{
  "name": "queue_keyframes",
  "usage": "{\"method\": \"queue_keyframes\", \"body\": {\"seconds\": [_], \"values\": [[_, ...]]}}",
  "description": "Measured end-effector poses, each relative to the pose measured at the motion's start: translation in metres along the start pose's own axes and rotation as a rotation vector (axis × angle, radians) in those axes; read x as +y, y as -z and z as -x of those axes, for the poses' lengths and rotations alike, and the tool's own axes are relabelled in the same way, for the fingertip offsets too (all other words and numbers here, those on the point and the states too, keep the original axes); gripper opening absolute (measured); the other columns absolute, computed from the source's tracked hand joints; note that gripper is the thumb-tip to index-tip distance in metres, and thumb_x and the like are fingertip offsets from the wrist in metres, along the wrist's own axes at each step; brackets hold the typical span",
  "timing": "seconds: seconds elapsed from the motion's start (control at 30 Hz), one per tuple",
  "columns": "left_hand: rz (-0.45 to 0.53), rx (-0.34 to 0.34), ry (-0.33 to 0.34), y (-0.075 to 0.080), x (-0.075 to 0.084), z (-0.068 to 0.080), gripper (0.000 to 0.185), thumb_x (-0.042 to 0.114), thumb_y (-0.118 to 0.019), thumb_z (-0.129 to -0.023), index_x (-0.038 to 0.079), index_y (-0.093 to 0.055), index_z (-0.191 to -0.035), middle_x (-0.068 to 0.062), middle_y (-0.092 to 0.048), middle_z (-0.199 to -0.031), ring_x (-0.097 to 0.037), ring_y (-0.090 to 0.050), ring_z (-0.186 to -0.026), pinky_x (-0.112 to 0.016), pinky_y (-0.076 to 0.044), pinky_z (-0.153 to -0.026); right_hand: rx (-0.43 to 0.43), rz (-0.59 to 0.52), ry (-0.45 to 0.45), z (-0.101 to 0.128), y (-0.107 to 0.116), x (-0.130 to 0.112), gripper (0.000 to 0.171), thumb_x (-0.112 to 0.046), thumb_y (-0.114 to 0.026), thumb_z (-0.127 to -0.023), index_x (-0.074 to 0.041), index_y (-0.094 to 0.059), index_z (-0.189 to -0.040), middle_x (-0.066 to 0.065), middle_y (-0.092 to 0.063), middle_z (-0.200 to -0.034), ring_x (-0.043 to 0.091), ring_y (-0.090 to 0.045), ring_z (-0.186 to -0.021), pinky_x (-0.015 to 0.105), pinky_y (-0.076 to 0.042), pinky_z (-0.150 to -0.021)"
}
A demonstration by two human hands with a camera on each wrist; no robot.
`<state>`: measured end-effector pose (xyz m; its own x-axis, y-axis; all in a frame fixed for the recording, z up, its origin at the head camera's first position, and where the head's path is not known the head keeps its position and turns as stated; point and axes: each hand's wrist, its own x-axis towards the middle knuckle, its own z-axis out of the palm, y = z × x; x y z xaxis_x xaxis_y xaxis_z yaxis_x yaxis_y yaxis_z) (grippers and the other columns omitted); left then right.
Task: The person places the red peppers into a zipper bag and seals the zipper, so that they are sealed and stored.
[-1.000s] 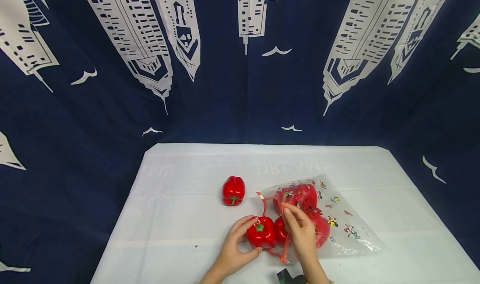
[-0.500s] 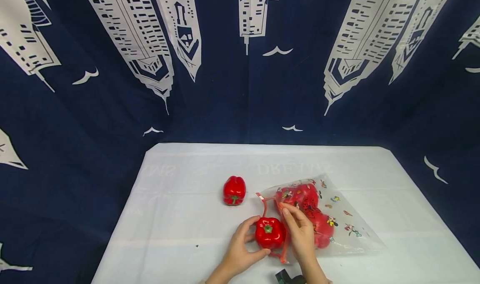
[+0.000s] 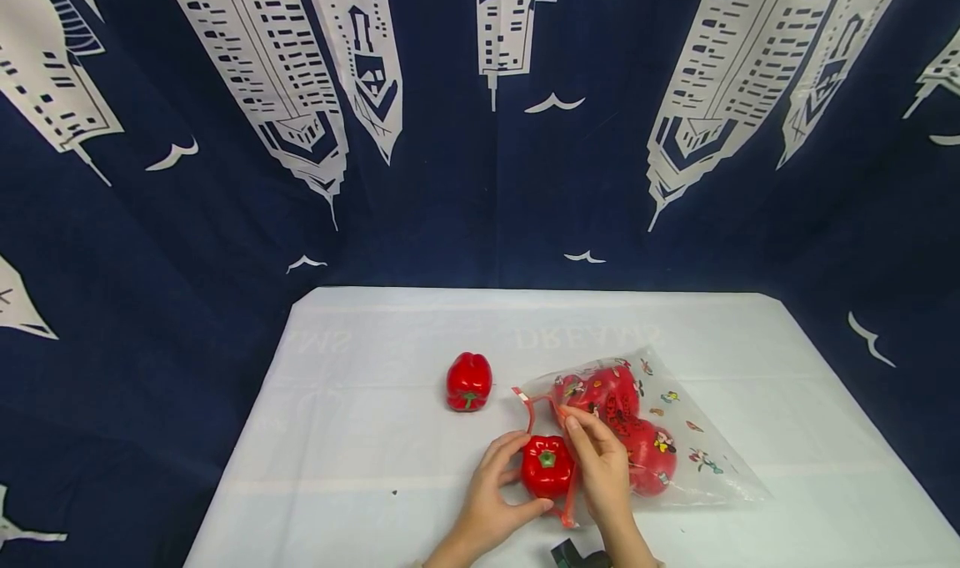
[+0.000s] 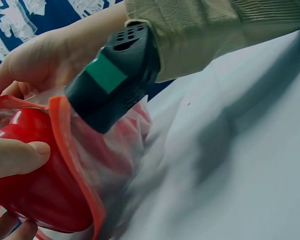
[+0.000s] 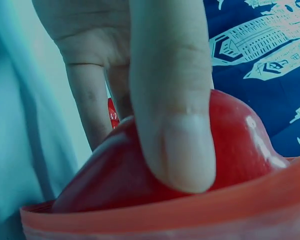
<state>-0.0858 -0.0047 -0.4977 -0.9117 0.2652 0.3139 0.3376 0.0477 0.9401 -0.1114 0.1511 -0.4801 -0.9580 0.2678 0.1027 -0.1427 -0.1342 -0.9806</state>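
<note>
A glossy red bell pepper (image 3: 547, 466) with a green stem sits in the mouth of a clear zip bag (image 3: 720, 476) printed with small cartoon figures. My left hand (image 3: 491, 497) grips this pepper from the left, thumb on the near side and fingers on the far side. In the left wrist view, the bag's orange-red zip edge (image 4: 70, 145) passes around the pepper (image 4: 45, 185). My right hand (image 3: 603, 468) pinches the bag's edge and holds the mouth apart. Several red peppers (image 3: 648, 459) lie inside the bag, partly blurred by the plastic.
Another red bell pepper (image 3: 468, 382) lies on the white tablecloth (image 3: 337, 434), behind and left of the hands. A dark wrist camera (image 3: 581, 555) shows at the near edge by the right wrist. Behind the table hangs a navy cloth (image 3: 450, 218) with white building prints.
The left hand has moved right with the bell pepper, carrying it into the bag's mouth. Peppers inside have shifted slightly right. The right hand has stayed at the bag's edge.
</note>
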Motion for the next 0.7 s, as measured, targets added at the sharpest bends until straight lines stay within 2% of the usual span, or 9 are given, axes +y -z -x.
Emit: {"method": "queue_keyframes", "body": {"seconds": [0.2, 0.3, 0.47, 0.6, 0.7], "values": [[-0.034, 0.043, -0.018, -0.006, -0.002, 0.000, 0.066, 0.004, -0.081, -0.071, 0.000, -0.050, -0.129, -0.020, -0.044, -0.121, -0.029, -0.052, -0.108, -0.034, -0.053, -0.083, 0.003, 0.012, 0.001, 0.000, 0.001, 0.000, 0.026, -0.005, -0.057, -0.093, 0.012, -0.059, -0.111, -0.006, -0.067, -0.101, 0.007, -0.062, -0.097, 0.021, -0.050, -0.083], [-0.064, 0.056, -0.032, -0.008, -0.001, -0.001, 0.065, 0.006, -0.081, -0.071, 0.003, -0.051, -0.129, -0.019, -0.048, -0.124, -0.026, -0.052, -0.109, -0.034, -0.053, -0.082, 0.010, 0.017, 0.001, -0.001, 0.001, 0.000, 0.026, -0.005, -0.057, -0.092, 0.013, -0.059, -0.111, -0.006, -0.068, -0.100, 0.008, -0.062, -0.095, 0.021, -0.050, -0.082], [-0.134, 0.079, -0.092, -0.011, -0.002, -0.002, 0.065, 0.010, -0.081, -0.071, 0.004, -0.052, -0.129, -0.014, -0.053, -0.127, -0.021, -0.052, -0.110, -0.032, -0.052, -0.081, 0.025, 0.031, 0.014, -0.001, 0.001, -0.002, 0.026, -0.006, -0.057, -0.092, 0.012, -0.060, -0.111, -0.006, -0.068, -0.100, 0.009, -0.063, -0.094, 0.021, -0.050, -0.082], [-0.130, 0.084, -0.059, -0.014, -0.008, -0.002, 0.064, 0.011, -0.082, -0.071, 0.006, -0.053, -0.128, -0.016, -0.052, -0.126, -0.023, -0.051, -0.110, -0.033, -0.052, -0.080, 0.028, 0.039, 0.017, 0.000, 0.001, -0.004, 0.025, -0.006, -0.057, -0.093, 0.012, -0.060, -0.111, -0.006, -0.068, -0.099, 0.009, -0.063, -0.093, 0.021, -0.050, -0.082], [-0.125, 0.086, -0.026, -0.019, -0.022, -0.003, 0.066, 0.013, -0.083, -0.070, 0.009, -0.053, -0.129, -0.014, -0.052, -0.126, -0.022, -0.051, -0.106, -0.033, -0.052, -0.078, 0.026, 0.036, 0.016, 0.000, 0.001, -0.005, 0.025, -0.005, -0.057, -0.093, 0.012, -0.060, -0.111, -0.006, -0.067, -0.099, 0.009, -0.063, -0.094, 0.021, -0.050, -0.082]]}}
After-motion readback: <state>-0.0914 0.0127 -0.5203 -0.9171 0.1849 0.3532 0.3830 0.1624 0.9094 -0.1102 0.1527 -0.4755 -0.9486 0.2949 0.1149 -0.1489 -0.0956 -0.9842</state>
